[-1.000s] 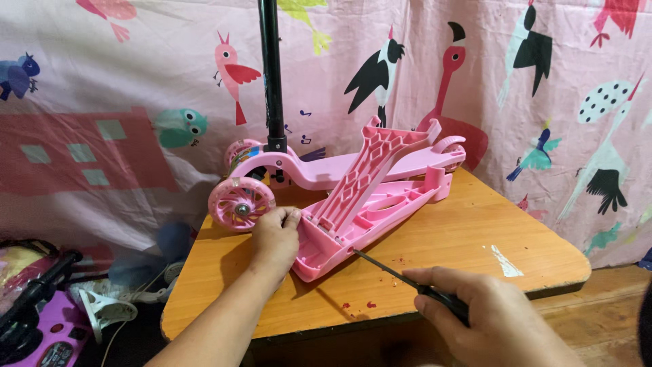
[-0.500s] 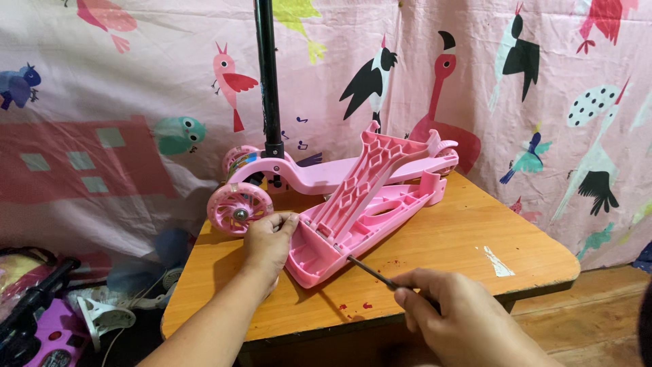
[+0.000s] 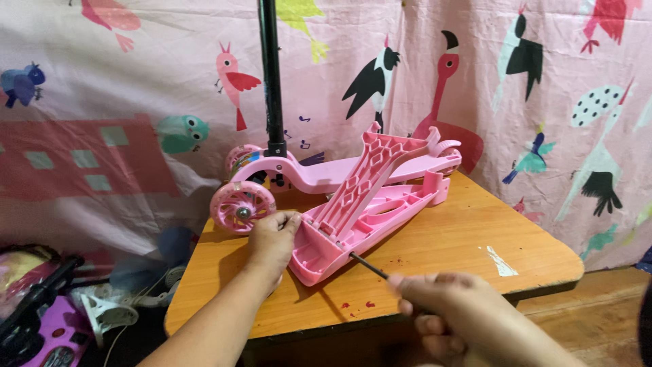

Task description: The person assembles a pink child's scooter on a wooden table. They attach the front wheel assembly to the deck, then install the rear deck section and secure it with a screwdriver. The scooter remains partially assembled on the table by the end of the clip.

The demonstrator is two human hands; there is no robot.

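Observation:
A pink toy scooter (image 3: 353, 178) lies on a wooden table (image 3: 448, 241), its black steering pole (image 3: 272, 75) standing upright. A ribbed pink deck panel (image 3: 360, 183) is tilted up above the lower pink base shell (image 3: 326, 248). My left hand (image 3: 270, 238) rests on the near left edge of the base shell, beside the pink front wheel (image 3: 242, 207). My right hand (image 3: 451, 306), blurred at the bottom, grips a thin black screwdriver (image 3: 369, 265) whose tip points into the base shell.
A patterned pink bird curtain (image 3: 475, 68) hangs behind the table. Red specks (image 3: 360, 304) and a white scrap (image 3: 501, 261) lie on the tabletop. On the floor at left sit a purple and black toy (image 3: 41, 319) and a white object (image 3: 109, 309).
My right hand has moved left and closer to the scooter, bringing the screwdriver tip in toward the base shell. My left hand has stayed on the shell's edge.

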